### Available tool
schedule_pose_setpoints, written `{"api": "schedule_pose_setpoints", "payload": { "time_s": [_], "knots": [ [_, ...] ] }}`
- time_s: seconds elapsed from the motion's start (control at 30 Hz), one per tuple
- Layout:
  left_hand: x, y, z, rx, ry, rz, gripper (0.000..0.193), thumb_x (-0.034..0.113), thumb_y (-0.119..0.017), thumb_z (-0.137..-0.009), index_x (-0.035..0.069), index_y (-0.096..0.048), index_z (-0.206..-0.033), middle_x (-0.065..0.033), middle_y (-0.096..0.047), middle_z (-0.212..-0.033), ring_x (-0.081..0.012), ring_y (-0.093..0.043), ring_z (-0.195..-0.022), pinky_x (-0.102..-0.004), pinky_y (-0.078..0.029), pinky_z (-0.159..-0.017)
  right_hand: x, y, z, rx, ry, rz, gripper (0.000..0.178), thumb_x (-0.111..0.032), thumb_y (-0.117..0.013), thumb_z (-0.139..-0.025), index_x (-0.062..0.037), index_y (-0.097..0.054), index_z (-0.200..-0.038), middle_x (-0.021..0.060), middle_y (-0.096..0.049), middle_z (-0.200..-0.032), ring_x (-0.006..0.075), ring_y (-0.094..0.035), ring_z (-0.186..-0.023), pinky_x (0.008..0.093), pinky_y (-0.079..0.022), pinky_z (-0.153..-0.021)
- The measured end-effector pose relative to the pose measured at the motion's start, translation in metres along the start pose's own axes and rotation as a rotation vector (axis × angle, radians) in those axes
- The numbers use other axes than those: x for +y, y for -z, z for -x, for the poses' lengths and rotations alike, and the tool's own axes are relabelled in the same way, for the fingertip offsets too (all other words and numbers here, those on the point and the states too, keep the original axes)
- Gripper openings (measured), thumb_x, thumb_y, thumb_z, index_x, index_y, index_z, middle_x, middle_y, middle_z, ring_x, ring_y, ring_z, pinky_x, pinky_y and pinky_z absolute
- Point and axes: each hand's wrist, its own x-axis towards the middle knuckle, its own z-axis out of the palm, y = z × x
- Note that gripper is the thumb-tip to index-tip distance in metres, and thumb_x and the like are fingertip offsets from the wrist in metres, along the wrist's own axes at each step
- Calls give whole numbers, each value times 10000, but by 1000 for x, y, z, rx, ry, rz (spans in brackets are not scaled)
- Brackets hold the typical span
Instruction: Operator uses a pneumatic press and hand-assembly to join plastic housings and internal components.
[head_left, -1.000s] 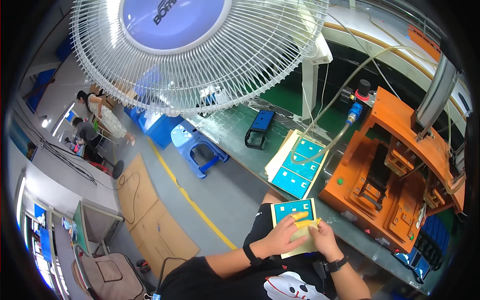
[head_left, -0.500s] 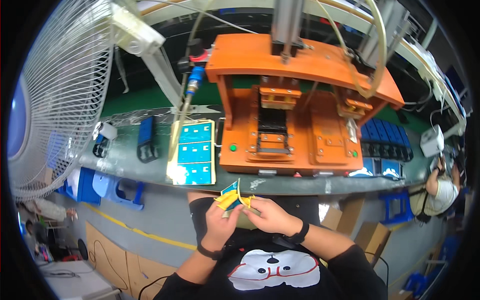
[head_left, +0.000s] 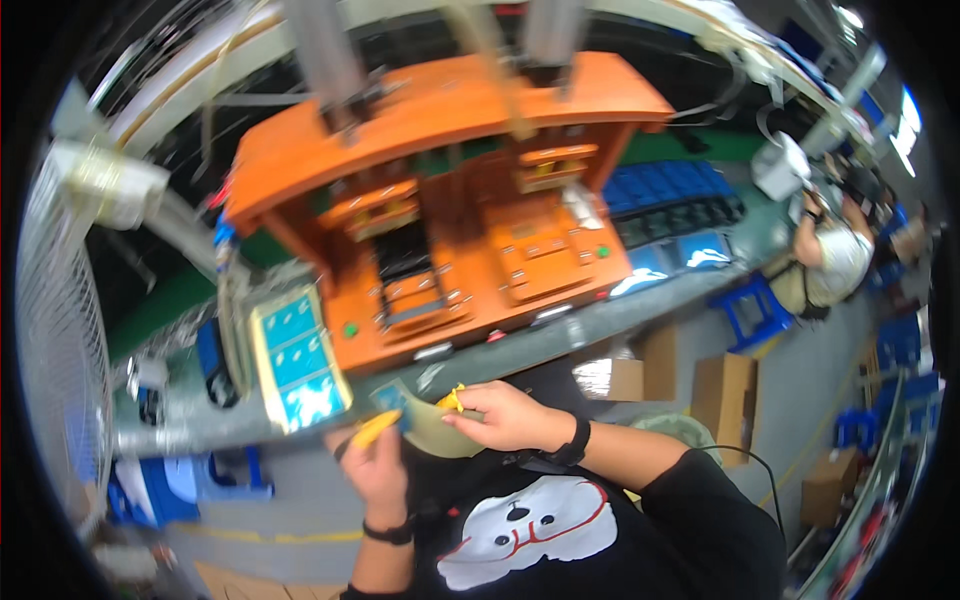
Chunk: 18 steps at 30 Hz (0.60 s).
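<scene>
Both my hands hold a thin flat panel, pale on its back with a blue face, just below the bench edge. My left hand grips its lower left edge, with yellow finger covers showing. My right hand pinches its right edge, a yellow cover on one fingertip. Straight ahead on the bench stands a large orange press fixture with two nests. A stack of similar blue panels lies to the left of the fixture.
A white fan guard fills the left edge. Blue trays lie right of the fixture. Another person sits at the far right of the grey bench. Cardboard boxes and a blue stool stand on the floor at right.
The view has swung right and tilted, so the orange fixture now fills the middle. My hands have kept hold of the panel and turned it, so its pale back shows.
</scene>
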Motion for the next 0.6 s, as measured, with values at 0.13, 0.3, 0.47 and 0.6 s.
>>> {"api": "schedule_pose_setpoints", "payload": {
  "time_s": [0.13, 0.3, 0.47, 0.6],
  "knots": [
    [8, 7, -25, -152, 72, 678, 292, 191, -593, -1034, -6, -605, -1249, -132, -683, -1197, -237, -678, -1043, -402, -543, -937, 10, 57, 36, 210, -122, -107, 133, -135, -666, -972, -10, -679, -1015, 90, -710, -909, 185, -678, -819, 333, -529, -740],
    [50, -25, -42, -233, 139, 882, 268, 208, -632, -1006, 17, -626, -1193, -122, -678, -1229, -259, -647, -1145, -435, -506, -1014, 54, 133, 151, 803, -389, -518, 145, -75, -628, -997, 15, -676, -1100, 42, -716, -1018, 110, -667, -901, 287, -560, -811],
    [45, -52, -37, -380, 261, 816, 276, 180, -632, -1001, 18, -584, -1219, -142, -654, -1254, -274, -642, -1143, -441, -499, -1025, 173, 122, 342, 1346, -715, -396, 192, -112, -623, -973, 14, -668, -1111, 76, -713, -1017, 169, -674, -864, 328, -551, -751],
    [17, -75, -35, -629, 270, 822, 235, 158, -543, -1041, 34, -540, -1240, -142, -634, -1264, -298, -615, -1199, -492, -482, -1047, 237, 29, 600, 994, -1430, 669, 224, -184, -594, -908, 7, -678, -989, 161, -685, -853, 254, -676, -789, 383, -542, -704]
  ]
}}
